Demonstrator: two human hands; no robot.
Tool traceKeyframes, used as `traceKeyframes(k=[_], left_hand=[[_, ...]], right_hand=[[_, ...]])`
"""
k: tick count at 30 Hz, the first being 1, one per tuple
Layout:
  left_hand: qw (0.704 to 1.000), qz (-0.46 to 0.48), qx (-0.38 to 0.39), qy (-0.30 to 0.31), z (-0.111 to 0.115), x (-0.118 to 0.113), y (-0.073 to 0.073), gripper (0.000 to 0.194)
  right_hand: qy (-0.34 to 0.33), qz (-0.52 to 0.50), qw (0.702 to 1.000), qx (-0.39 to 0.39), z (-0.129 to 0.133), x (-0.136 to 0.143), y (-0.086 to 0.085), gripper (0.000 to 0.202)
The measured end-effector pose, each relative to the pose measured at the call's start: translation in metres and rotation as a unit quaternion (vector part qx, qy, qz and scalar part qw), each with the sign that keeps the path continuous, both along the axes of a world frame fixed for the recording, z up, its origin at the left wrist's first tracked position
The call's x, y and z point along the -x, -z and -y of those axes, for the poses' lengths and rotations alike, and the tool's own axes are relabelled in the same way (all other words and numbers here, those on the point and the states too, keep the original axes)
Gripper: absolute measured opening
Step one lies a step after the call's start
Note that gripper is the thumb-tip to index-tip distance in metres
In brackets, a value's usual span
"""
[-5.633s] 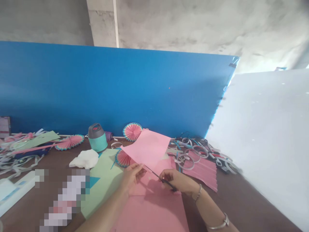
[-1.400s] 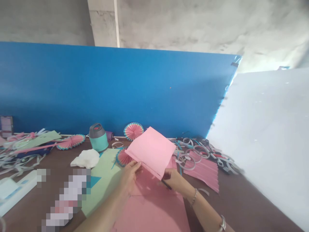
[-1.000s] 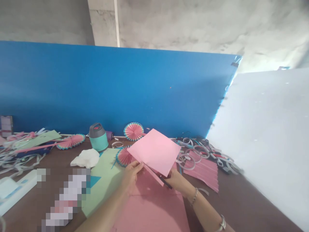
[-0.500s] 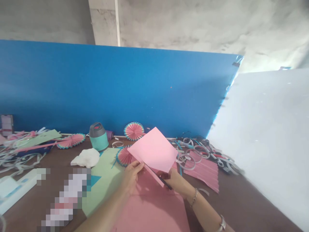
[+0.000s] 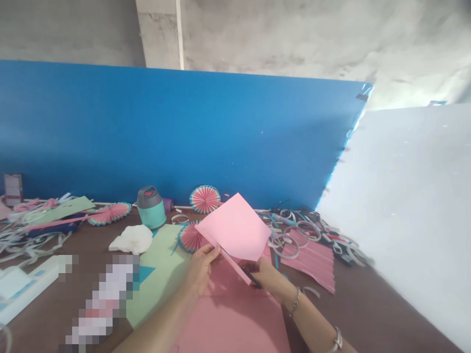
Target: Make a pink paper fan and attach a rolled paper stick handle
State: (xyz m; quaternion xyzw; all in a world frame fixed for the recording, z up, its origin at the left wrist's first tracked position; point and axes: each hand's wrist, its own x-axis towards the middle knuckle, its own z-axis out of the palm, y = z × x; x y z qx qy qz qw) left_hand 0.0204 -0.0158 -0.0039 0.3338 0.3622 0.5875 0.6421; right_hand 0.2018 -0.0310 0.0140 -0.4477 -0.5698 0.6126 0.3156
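- Head camera: the left hand (image 5: 202, 265) pinches the pink sheet (image 5: 235, 228) at its near edge, thumb on top, the fingers mostly tucked beneath.
- The right hand (image 5: 268, 278) is closed around dark scissors (image 5: 254, 280); only a short dark part shows beside the fingers, so how far apart the blades stand cannot be told.
- The pink sheet is held up at a tilt between the hands, above a larger pink paper (image 5: 235, 323) on the brown table (image 5: 353, 314). A narrow pink strip (image 5: 235, 268) runs along its near edge, from the left thumb to the scissors.
- Toward the back, a teal container (image 5: 152, 215) stands upright with its gray lid (image 5: 148, 197) on. Its sides do not show what it holds. A purple object (image 5: 168, 205) is partly hidden behind it.
- Left of the large pink paper lies green paper (image 5: 160, 279), partly covered by the left forearm; a bit of blue paper (image 5: 146, 275) shows at its edge.
- One pleated paper fan (image 5: 191, 237) is partly covered by the raised sheet; another round fan (image 5: 205, 198) is behind it, near the blue board (image 5: 184, 132).
- A pixelated patch (image 5: 105, 304) hides an item at the left, near a crumpled white lump (image 5: 131, 239).
- White rings (image 5: 285, 246) overlap a creased pink sheet (image 5: 312, 264) on the right; the tangle behind them is too jumbled to sort out.
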Motion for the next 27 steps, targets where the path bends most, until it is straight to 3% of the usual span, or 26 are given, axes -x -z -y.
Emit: traceKeyframes(k=[27], left_hand=[[1.000, 0.006, -0.004, 0.018, 0.004, -0.001, -0.006, 0.028]], right_hand=[[0.000, -0.033, 0.999, 0.000, -0.002, 0.001, 0.010, 0.023]])
